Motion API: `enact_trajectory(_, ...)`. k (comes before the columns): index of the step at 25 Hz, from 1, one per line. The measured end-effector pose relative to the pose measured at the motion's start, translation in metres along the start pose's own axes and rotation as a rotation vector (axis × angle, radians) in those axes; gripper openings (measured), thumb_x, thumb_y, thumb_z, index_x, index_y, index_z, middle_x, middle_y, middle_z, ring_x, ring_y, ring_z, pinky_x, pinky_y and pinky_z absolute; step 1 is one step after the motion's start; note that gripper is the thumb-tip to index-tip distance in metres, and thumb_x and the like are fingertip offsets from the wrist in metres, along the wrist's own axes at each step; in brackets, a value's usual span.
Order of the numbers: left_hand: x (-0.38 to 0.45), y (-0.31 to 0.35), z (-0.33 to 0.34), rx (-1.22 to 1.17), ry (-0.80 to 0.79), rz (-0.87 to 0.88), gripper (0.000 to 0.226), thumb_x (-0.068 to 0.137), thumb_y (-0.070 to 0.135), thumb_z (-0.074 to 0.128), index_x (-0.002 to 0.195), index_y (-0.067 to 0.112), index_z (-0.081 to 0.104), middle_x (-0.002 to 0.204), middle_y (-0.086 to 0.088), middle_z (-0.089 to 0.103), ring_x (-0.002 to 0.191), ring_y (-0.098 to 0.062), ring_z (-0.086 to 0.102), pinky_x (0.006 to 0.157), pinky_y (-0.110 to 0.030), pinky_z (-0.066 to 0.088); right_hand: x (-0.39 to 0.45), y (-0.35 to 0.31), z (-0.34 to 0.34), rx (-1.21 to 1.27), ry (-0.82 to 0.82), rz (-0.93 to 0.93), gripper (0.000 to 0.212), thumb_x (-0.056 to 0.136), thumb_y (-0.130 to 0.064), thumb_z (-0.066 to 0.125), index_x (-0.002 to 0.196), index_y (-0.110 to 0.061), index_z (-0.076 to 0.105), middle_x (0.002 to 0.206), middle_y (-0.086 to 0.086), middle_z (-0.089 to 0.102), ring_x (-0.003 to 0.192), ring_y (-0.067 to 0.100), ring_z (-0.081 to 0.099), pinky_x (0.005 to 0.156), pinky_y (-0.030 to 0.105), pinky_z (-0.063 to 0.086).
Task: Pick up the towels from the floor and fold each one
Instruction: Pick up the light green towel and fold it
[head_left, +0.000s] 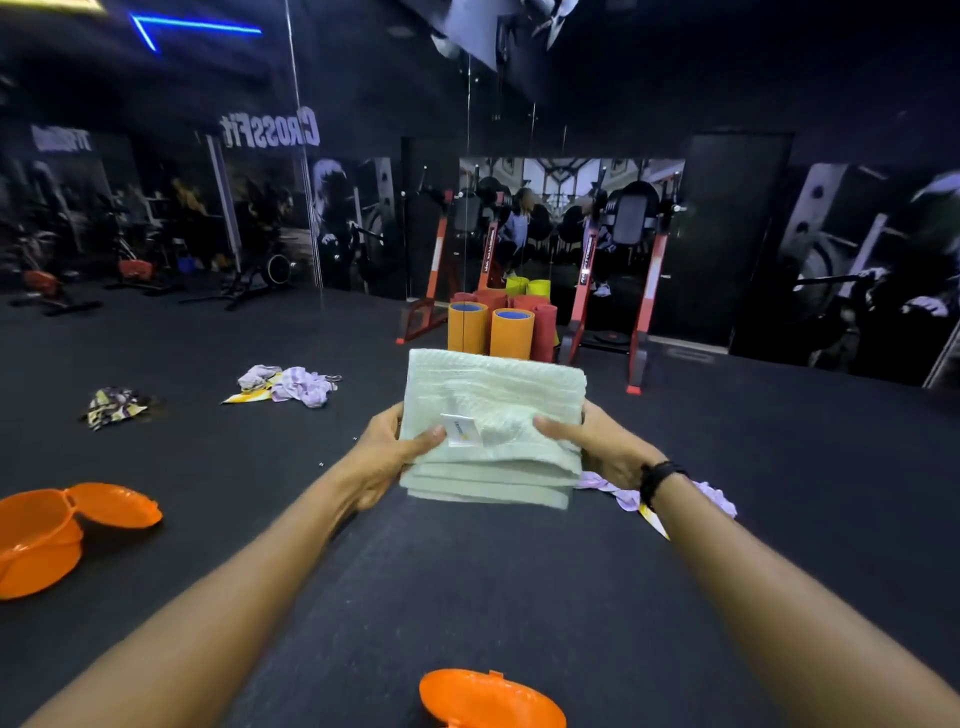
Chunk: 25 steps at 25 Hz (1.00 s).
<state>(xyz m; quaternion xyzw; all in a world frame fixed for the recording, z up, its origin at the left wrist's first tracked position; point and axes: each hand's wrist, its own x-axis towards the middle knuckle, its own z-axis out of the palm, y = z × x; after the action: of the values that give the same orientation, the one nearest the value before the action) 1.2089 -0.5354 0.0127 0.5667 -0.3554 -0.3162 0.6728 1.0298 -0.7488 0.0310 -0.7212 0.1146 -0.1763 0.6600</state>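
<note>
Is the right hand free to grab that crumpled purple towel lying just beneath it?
Probably not yet. The right hand and left hand both grip the folded pale green towel. The crumpled purple towel lies close, with nothing blocking it, once the folded towel is put down.

You held one folded pale-green towel (493, 415). Three crumpled cloths lay on the floor: one patterned (115, 406) at left, one lilac (291, 385) left of centre, one lilac (711, 496) at right. Two orange containers: left edge (47, 540), bottom centre (488, 701). Two orange rolled mats (488, 330) stood at centre.
</note>
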Motion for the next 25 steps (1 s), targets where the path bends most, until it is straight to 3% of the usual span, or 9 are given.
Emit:
enact_trajectory(2,-0.003,-0.001,-0.004,0.011,0.010,-0.031,0.084,0.053,0.040,0.090,0.124,0.008,0.057,0.115,-0.010,0.070,0.102,-0.024,0.069,0.071,-0.027,0.056,-0.001,0.007,-0.005,-0.049,0.007,0.033,0.057,0.083,-0.012,0.073,0.134,-0.014,0.047,0.127,0.004,0.064,0.115,0.020,0.063,0.092,0.039,0.054)
enact_trajectory(7,-0.002,-0.009,-0.010,0.137,0.104,-0.152,0.040,0.084,0.018,0.071,0.120,0.006,0.059,0.111,-0.012,0.071,0.088,-0.017,0.070,0.069,-0.032,0.060,0.006,0.009,-0.003,-0.025,0.122,0.025,0.049,0.085,-0.010,0.070,0.130,-0.009,0.050,0.124,0.007,0.065,0.109,0.018,0.066,0.081,0.027,0.056)
enact_trajectory(13,-0.010,-0.048,-0.020,0.405,0.159,-0.262,0.042,0.084,0.023,0.073,0.120,0.015,0.053,0.103,-0.005,0.065,0.081,-0.012,0.064,0.077,-0.031,0.054,0.004,0.037,-0.002,-0.165,0.139,0.155,0.040,0.086,-0.015,0.070,0.122,-0.014,0.052,0.116,0.005,0.066,0.103,0.019,0.067,0.084,0.035,0.057)
enact_trajectory(18,-0.020,-0.114,-0.025,0.535,0.166,-0.363,0.045,0.079,0.029,0.076,0.119,0.019,0.056,0.116,-0.006,0.060,0.096,-0.013,0.059,0.076,-0.030,0.051,-0.001,0.112,0.007,-0.486,0.112,0.305,0.029,0.083,-0.012,0.069,0.105,-0.008,0.051,0.089,0.002,0.061,0.072,0.013,0.058,0.054,0.025,0.050)
enact_trajectory(21,-0.024,-0.166,-0.030,0.638,0.129,-0.450,0.048,0.078,0.030,0.078,0.120,0.019,0.056,0.117,-0.004,0.059,0.104,-0.017,0.058,0.085,-0.034,0.050,-0.005,0.182,0.006,-0.663,0.126,0.425,0.035,0.078,-0.017,0.072,0.104,-0.004,0.052,0.100,0.013,0.061,0.088,0.030,0.059,0.069,0.040,0.050)
enact_trajectory(25,-0.027,-0.256,-0.040,0.795,-0.084,-0.556,0.055,0.080,0.027,0.076,0.127,0.012,0.053,0.124,-0.008,0.056,0.109,-0.019,0.056,0.093,-0.033,0.048,-0.028,0.285,-0.001,-0.724,0.166,0.621,0.027,0.081,-0.014,0.067,0.100,-0.005,0.051,0.108,0.017,0.060,0.104,0.035,0.053,0.080,0.040,0.043)
